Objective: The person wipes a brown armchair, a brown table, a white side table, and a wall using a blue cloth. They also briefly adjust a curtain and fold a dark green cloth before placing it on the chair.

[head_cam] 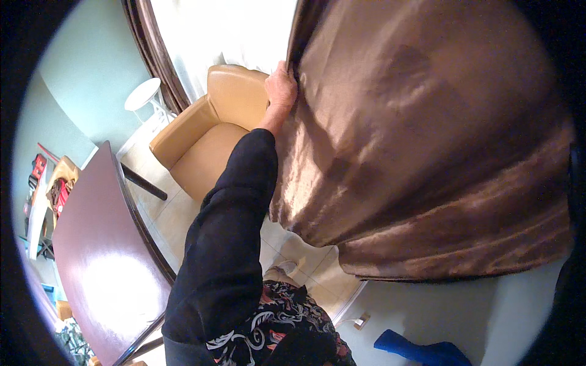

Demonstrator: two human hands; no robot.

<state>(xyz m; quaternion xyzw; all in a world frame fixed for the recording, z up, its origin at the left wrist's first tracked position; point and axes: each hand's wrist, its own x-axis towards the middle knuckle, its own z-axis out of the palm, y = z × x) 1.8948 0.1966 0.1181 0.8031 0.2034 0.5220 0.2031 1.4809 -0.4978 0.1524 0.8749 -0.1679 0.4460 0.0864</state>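
My left hand (pixel 281 86) grips the edge of a shiny brown curtain (pixel 389 119), its arm in a black sleeve stretched forward. The cloth spreads wide over the right side of the view, with folds running out from my grip. Its lower hem hangs above the tiled floor and in front of the wall. Just beyond and left of the hand stands a tan armchair (pixel 206 151) with a smooth, leather-like cover. Behind it, bright light comes through a white sheer curtain (pixel 219 32). My right hand is out of view.
A dark, glossy wooden table (pixel 105 201) stands at left. Past it are a small white round side table (pixel 143 94) and another brown curtain panel (pixel 153 50). A wall outlet (pixel 362 321) with a plug and a blue cloth item (pixel 423 351) appear at lower right.
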